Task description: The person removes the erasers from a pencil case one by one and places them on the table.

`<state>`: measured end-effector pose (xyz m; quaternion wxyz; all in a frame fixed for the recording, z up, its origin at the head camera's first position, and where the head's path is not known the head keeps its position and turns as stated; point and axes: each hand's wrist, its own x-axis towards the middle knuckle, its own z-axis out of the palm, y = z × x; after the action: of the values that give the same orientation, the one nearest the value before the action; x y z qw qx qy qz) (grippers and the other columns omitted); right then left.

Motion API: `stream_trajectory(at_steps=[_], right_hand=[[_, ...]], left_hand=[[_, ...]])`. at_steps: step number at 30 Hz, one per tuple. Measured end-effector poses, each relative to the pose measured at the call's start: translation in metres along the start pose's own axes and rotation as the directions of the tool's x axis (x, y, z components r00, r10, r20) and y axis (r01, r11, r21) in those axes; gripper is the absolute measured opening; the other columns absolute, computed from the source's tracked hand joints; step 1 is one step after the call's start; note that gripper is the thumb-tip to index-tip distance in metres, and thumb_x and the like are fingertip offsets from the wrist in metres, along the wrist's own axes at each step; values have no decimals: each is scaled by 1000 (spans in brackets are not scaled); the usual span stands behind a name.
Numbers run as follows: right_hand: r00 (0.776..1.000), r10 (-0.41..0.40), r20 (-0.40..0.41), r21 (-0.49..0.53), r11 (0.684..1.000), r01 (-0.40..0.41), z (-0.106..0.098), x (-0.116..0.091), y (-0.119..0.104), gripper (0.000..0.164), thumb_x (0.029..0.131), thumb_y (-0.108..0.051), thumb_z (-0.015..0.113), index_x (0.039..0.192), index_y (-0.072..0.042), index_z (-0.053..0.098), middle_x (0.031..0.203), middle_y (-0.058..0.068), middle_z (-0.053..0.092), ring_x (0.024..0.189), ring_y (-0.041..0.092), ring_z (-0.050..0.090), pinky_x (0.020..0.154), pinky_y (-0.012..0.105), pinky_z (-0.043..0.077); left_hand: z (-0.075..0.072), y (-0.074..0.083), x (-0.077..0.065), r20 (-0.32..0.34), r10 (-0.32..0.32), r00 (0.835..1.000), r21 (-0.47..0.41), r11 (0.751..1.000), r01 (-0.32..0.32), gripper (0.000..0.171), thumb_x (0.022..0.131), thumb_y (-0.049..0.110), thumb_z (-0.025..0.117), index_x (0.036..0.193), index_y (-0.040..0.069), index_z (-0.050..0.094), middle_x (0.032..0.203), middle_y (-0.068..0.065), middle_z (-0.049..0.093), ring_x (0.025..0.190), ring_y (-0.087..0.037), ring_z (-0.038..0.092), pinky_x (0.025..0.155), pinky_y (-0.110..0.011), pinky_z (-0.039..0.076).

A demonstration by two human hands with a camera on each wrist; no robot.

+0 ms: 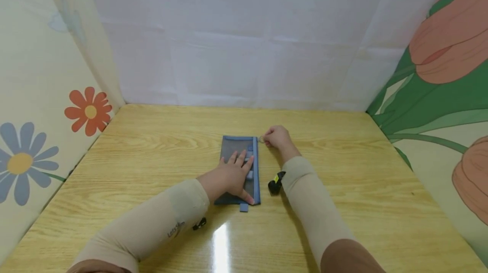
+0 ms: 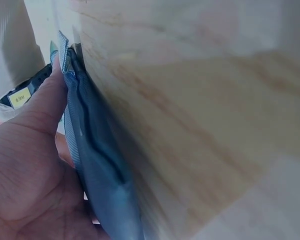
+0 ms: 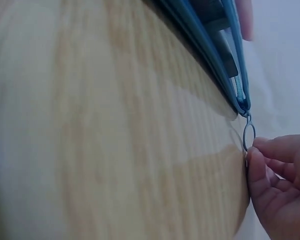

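A blue zip pouch with a see-through mesh face lies flat on the table, its long blue zip edge on the right. My left hand rests on it with fingers spread, pressing it down; in the left wrist view the thumb lies along the pouch's edge. Beyond the far right corner, my right hand pinches the ring pull of the zip between thumb and forefinger. The right wrist view shows the zip side gaping, with a dark and grey item inside.
The wood-grain table extends around the pouch. A small fabric tab sticks out at its near edge. Behind hangs a white cloth, with flower-printed cloths at the left and right.
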<state>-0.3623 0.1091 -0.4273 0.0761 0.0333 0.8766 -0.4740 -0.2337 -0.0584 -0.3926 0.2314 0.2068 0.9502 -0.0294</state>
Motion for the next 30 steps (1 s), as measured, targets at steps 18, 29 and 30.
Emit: stream_trajectory(at_steps=[18,29,30], right_hand=[[996,-65,52,-142,987,72,-26,-19,-6,15,88,-14,60,93,-1,64,87,13,64,73,19,59,64,26,49],[982,-91,166,-94,990,107,-33,-42,-11,15,89,-15,60,94,-2,62,95,17,62,80,23,59,73,34,52],[980,-96,177,-98,989,115,-33,-44,-12,15,89,-16,60,94,-2,62,96,17,61,80,23,59,72,33,53]], left_hand=[[1,-3,1,-2,15,1000,-4,1000,-15,130,50,83,56,148,22,-4,152,-10,-10,138,-37,-3,105,-60,11],[-3,0,2,-27,37,999,15,999,-36,121,57,82,53,148,20,4,152,-13,-2,137,-37,3,106,-57,16],[-5,1,3,-29,37,999,18,999,-37,118,59,82,51,148,20,5,152,-13,-1,137,-37,4,106,-56,17]])
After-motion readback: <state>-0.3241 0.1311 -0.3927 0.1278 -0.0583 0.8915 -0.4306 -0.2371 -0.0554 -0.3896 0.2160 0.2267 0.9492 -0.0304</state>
